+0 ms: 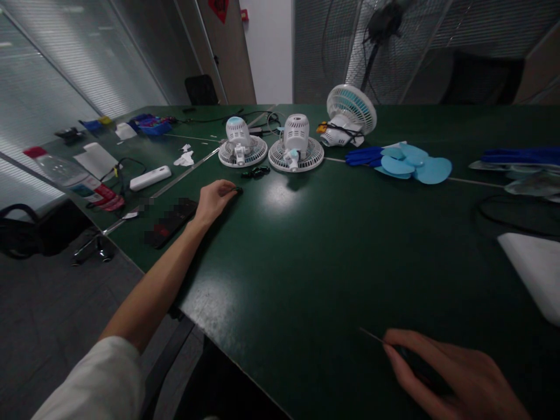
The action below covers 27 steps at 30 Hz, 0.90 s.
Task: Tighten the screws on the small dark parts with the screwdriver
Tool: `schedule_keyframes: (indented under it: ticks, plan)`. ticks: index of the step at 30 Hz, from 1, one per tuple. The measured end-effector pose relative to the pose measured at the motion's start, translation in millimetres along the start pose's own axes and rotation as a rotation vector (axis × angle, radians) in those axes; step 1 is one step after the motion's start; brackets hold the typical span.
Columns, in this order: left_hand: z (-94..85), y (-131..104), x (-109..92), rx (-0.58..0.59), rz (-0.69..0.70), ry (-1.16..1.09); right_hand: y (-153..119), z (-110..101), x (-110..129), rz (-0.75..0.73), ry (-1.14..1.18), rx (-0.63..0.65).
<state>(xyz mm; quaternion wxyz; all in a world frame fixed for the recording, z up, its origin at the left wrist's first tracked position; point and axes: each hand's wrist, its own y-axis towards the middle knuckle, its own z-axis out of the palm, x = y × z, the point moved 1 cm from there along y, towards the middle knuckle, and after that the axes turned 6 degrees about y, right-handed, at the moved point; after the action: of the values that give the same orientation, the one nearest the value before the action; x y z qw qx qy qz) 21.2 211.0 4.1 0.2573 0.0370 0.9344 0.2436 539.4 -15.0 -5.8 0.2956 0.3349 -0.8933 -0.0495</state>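
My left hand (214, 201) reaches far over the table, its fingers pinched on a small black piece (238, 189) whose kind I cannot make out. Just beyond lie several small black parts (256, 171) in a cluster. Near the table's front, my right hand (441, 370) is closed around a screwdriver (413, 359); its thin metal shaft points left and its dark handle is partly covered by the fingers. Two small white fans, one at left (240, 143) and one at right (296, 146), rest grille-down behind the black parts.
The dark green table (324, 256) also bears a third white fan (350, 114), light blue fan blades (413, 162) on blue gloves (363, 156), and a white object (536, 271) at right. Left are a phone-like dark object (172, 223), a power strip (151, 178) and a bottle (76, 178).
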Motion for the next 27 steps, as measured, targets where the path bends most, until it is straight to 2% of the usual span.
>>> schedule_keyframes:
  ticks: [10, 13, 15, 17, 21, 23, 25, 27]
  plan:
    - [-2.9, 8, -3, 0.086, 0.068, 0.132, 9, -4, 10, -0.029, 0.003, -0.061]
    - [-5.3, 7, -17, 0.118, 0.095, 0.127, 17, -9, 18, -0.050, 0.011, -0.107]
    - [-2.9, -2, -42, 0.158, 0.141, 0.098, 20, -11, 22, -0.039, 0.033, -0.095]
    - [5.2, -23, -85, 0.252, 0.250, 0.018, 21, -12, 23, 0.000, 0.044, -0.084]
    - [29.8, -85, -190, 0.662, 0.688, -0.336, 19, -13, 22, 0.103, 0.065, -0.091]
    - [39.4, -108, -230, 0.747, 0.812, -0.446, 18, -14, 22, 0.128, 0.076, -0.095]
    - [46.1, -120, -250, 0.757, 0.835, -0.518, 18, -15, 23, 0.134, 0.079, -0.111]
    - [49.8, -123, -256, 0.765, 0.817, -0.562, 17, -17, 24, 0.148, 0.082, -0.105]
